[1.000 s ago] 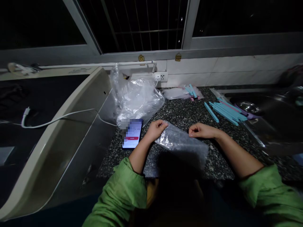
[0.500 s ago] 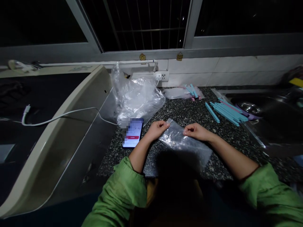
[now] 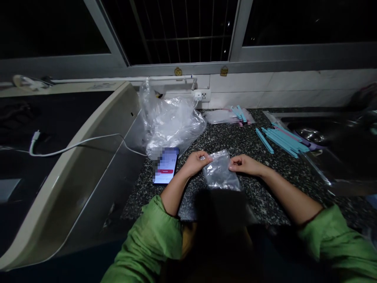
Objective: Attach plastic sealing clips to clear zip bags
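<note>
A clear plastic bag (image 3: 221, 173) is held in front of me over the dark speckled counter (image 3: 235, 135), its lower end lost in shadow. My left hand (image 3: 198, 163) pinches the bag's upper left edge between thumb and fingers. On the opposite side, my right hand (image 3: 244, 164) has its thumb and fingertips closed at the bag's upper right edge. A lit phone (image 3: 166, 167) lies just left of my left hand.
Behind the phone sits a large crumpled plastic bag (image 3: 173, 122). Light-blue strips (image 3: 282, 139) lie by the sink (image 3: 332, 165) at right. Flat packets (image 3: 220, 116) with several blue strips rest near the wall. A pale-sided appliance (image 3: 88, 165) with a white cable (image 3: 85, 140) fills the left.
The bag has turned from a slant toward the lower right to hanging nearly straight toward me. My hands have barely moved.
</note>
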The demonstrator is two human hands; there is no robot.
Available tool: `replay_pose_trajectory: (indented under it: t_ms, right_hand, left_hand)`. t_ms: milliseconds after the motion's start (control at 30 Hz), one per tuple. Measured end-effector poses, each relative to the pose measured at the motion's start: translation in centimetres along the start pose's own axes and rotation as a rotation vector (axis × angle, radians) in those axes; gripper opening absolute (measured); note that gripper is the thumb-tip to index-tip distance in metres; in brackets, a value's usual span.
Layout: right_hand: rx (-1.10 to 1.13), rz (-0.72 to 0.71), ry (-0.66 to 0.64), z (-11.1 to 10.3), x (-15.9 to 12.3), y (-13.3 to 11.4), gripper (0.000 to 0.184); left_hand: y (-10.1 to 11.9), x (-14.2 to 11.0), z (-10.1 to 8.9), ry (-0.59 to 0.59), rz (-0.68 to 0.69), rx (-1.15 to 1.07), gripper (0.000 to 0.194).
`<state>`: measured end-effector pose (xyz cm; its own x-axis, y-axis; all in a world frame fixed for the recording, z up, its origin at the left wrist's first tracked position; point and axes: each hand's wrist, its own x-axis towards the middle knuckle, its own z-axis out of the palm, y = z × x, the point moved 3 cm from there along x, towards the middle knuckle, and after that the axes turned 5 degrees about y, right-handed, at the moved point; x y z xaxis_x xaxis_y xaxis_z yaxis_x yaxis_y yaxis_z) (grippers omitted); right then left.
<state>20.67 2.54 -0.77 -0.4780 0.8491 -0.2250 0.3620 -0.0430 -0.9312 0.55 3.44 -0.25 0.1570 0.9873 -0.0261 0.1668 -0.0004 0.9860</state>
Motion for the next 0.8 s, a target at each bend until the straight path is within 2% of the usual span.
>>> replay_pose_trajectory:
  t_ms: [133,333,467,667,800]
  right_hand:
    - [0.079,-0.018,0.115,0.2,0.4,0.1,0.049]
    - [0.077,-0.055,0.284,-0.2,0.4,0.5,0.048]
    - [0.093,-0.095,0.396,-0.7,0.4,0.5,0.046]
    - [0.081,-0.072,0.282,-0.3,0.4,-0.2,0.051]
    - [0.044,-0.077,0.311,-0.4,0.5,-0.3,0.052]
  left_hand:
    - [-0.4,0.0,0.7,-0.072,-0.001,0.034,0.028]
    - [-0.7,0.0,0.9,-0.029,-0.077,-0.211,0.037]
    - [-0.6,-0.2,1.0,-0.074,-0.127,-0.292,0.041]
    - [-0.7,-0.1,0.8,-0.086,-0.075,-0.27,0.038]
    - [-0.8,-0.2,1.4,-0.158,-0.096,-0.27,0.043]
